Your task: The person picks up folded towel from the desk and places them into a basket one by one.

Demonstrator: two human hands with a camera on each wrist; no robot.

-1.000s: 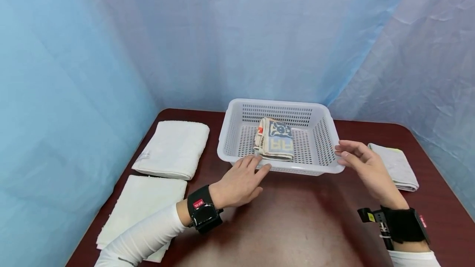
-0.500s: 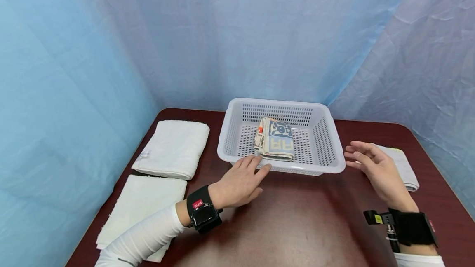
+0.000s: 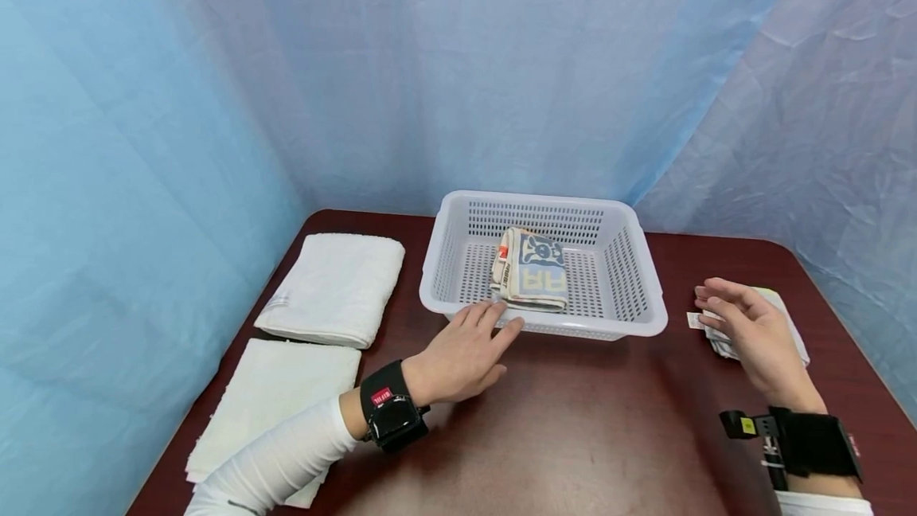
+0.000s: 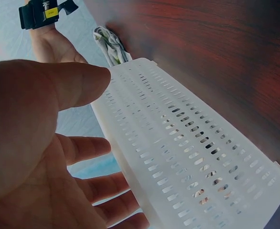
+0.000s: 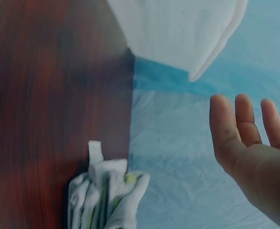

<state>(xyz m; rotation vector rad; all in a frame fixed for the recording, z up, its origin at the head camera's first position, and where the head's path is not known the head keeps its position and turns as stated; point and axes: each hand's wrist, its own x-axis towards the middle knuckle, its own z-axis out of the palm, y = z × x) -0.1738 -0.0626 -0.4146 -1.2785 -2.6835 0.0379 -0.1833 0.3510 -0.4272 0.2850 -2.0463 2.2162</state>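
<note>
A white perforated plastic basket stands at the back middle of the table, with a folded patterned towel lying inside it. My left hand rests its fingertips on the basket's front rim, fingers extended; in the left wrist view those fingers lie along the rim. To the right of the basket, my right hand hovers with loosely bent fingers and holds nothing. Just beyond and partly behind it lies a small folded towel, whitish with a yellow-green edge and a white tag, also seen as a folded towel in the right wrist view.
Two folded white towels lie along the table's left side, a rear towel and a front towel. Blue curtains hang behind and beside the dark reddish-brown table.
My right hand has left the basket's right rim and moved rightward, in front of the small folded towel. The left hand and the basket have stayed put.
</note>
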